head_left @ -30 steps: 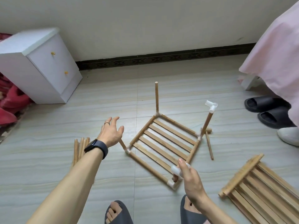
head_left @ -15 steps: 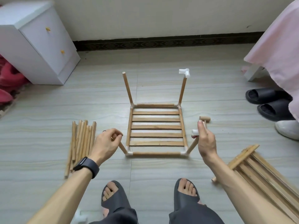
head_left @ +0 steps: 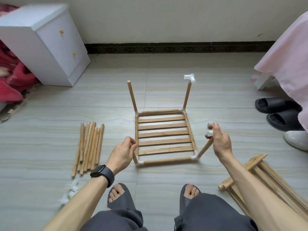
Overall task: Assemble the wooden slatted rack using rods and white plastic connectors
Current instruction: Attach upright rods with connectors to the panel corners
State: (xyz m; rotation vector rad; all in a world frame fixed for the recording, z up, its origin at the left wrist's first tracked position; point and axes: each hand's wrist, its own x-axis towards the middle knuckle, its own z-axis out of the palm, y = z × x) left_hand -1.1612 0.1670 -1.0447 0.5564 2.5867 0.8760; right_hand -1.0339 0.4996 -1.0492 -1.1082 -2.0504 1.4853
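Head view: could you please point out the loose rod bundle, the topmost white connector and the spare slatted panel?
loose rod bundle (head_left: 88, 147), head view, the rods' middle.
topmost white connector (head_left: 189, 78), head view, its elbow.
spare slatted panel (head_left: 255, 161), head view, upper rail.

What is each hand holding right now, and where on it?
The left hand grips the upper end of the near-left rod. The right hand pinches the white connector on top of the near-right rod.

Matt wood rack (head_left: 164, 136) w/ smooth white plastic connectors (head_left: 189, 78).
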